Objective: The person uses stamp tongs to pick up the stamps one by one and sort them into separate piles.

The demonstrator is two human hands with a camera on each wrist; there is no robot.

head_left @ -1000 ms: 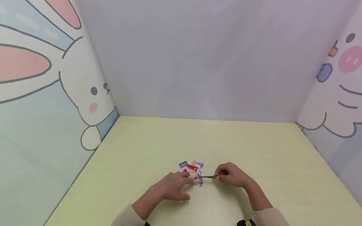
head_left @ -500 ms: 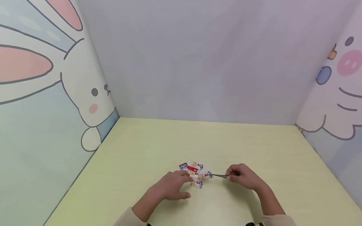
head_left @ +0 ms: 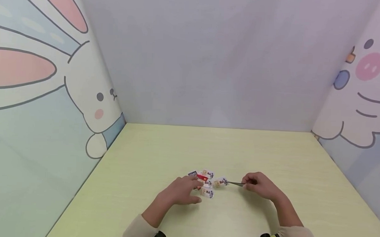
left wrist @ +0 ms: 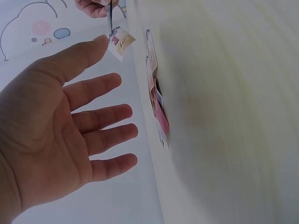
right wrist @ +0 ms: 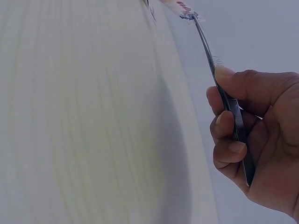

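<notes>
My right hand (head_left: 260, 185) grips a pair of dark metal tweezers (right wrist: 233, 116), thumb on one side and curled fingers on the other. The tweezer tips pinch the edge of a small printed paper piece (head_left: 220, 182), which hangs above the table in the left wrist view. My left hand (head_left: 182, 191) hovers over a small pile of printed paper pieces (head_left: 207, 192), its fingers spread and holding nothing. In the left wrist view the pile's red piece (left wrist: 160, 119) lies among pale ones. Part of the pile is hidden under the left fingers in the head view.
The pale yellow table (head_left: 145, 148) runs back to a plain grey-lilac wall (head_left: 210, 63). Side panels carry a cartoon rabbit (head_left: 90, 80) on the left and a pink-snouted figure (head_left: 367, 86) on the right.
The right hand has moved right with the tweezers, drawing the pinched paper piece off the pile to its right. The left hand has shifted slightly up from the pile.
</notes>
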